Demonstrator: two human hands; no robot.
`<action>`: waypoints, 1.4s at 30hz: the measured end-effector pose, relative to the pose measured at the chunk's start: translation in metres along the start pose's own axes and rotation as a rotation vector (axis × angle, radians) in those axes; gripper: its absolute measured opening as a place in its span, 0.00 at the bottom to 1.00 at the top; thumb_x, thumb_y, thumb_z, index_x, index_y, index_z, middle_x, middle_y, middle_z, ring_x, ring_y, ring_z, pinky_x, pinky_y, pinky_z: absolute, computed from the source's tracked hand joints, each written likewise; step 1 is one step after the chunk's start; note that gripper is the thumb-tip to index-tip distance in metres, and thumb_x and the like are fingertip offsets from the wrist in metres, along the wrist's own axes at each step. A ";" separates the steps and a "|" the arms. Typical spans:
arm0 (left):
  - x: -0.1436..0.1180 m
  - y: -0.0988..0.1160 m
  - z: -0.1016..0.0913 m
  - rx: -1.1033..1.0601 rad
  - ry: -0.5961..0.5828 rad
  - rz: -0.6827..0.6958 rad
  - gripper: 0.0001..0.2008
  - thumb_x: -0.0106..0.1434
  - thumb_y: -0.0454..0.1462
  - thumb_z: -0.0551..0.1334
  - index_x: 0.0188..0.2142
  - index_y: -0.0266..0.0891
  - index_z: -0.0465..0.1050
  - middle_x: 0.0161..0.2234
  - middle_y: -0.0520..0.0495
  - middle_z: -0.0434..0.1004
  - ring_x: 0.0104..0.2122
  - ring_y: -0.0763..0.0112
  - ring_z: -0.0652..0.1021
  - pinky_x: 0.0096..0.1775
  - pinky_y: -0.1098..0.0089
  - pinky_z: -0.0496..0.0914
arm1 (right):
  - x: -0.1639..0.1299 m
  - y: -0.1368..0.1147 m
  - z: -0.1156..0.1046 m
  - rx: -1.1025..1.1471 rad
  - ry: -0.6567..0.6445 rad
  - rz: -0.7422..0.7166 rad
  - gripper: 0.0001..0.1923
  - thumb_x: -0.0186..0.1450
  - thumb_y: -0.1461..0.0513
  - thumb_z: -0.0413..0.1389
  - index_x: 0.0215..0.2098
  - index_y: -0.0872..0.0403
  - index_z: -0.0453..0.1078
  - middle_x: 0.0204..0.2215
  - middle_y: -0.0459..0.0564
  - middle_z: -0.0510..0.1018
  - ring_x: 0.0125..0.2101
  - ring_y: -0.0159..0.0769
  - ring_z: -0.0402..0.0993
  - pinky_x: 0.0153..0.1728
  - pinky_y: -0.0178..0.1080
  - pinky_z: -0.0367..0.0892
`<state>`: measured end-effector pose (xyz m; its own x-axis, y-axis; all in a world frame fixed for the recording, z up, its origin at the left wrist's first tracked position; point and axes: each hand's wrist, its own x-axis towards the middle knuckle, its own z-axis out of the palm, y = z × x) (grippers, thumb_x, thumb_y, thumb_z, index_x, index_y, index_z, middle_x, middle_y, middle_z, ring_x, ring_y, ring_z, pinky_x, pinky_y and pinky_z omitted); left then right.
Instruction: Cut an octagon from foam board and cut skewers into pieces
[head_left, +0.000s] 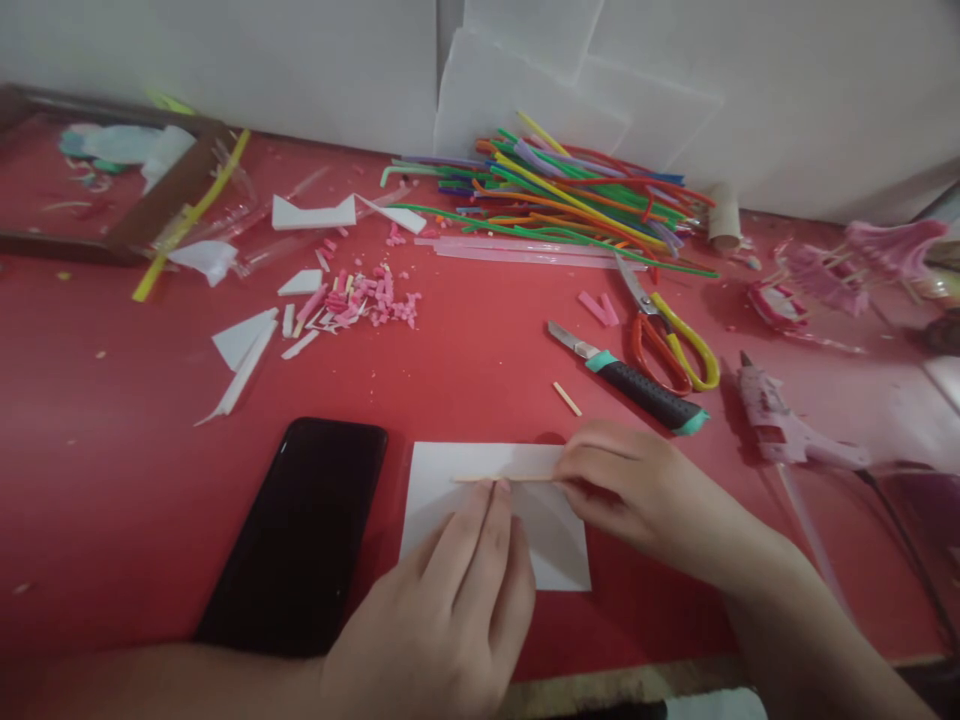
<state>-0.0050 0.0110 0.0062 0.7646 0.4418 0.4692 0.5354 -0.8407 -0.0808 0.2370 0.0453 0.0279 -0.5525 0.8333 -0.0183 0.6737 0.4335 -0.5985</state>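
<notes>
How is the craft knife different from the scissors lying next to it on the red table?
The craft knife has one straight black handle with teal ends; the scissors have two looped handles, one red and one yellow. The craft knife shows a single short blade pointing left, while the scissors' blades point up towards the straws. Both lie flat on the red table, touched by neither hand.

We see matt white paper [480,500], a thin wooden stick [502,479], a glossy black phone [300,535], and a smooth red bench [480,370].
</notes>
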 end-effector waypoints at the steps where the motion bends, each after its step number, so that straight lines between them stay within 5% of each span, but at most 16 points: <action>1: 0.000 0.000 0.000 0.000 0.007 -0.004 0.12 0.67 0.33 0.61 0.47 0.27 0.75 0.49 0.31 0.80 0.49 0.52 0.80 0.44 0.62 0.75 | 0.000 0.000 -0.001 0.002 -0.013 0.010 0.07 0.71 0.67 0.51 0.36 0.53 0.69 0.33 0.48 0.73 0.34 0.34 0.70 0.36 0.37 0.65; 15: 0.000 0.000 -0.001 -0.011 -0.021 0.000 0.13 0.66 0.33 0.61 0.48 0.26 0.75 0.50 0.29 0.79 0.50 0.49 0.80 0.45 0.61 0.75 | -0.013 0.008 -0.021 -0.024 -0.034 0.158 0.06 0.64 0.69 0.55 0.34 0.51 0.67 0.31 0.43 0.75 0.32 0.31 0.70 0.34 0.35 0.64; 42: 0.001 -0.001 -0.003 -0.009 -0.021 0.014 0.12 0.66 0.32 0.61 0.47 0.26 0.76 0.49 0.29 0.80 0.48 0.48 0.81 0.42 0.62 0.77 | -0.012 0.009 -0.019 -0.038 -0.083 0.138 0.07 0.65 0.69 0.55 0.32 0.52 0.68 0.27 0.41 0.74 0.29 0.29 0.69 0.31 0.33 0.61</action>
<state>-0.0056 0.0113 0.0089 0.7798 0.4361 0.4492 0.5209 -0.8500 -0.0791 0.2593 0.0457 0.0378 -0.4909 0.8554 -0.1653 0.7631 0.3307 -0.5552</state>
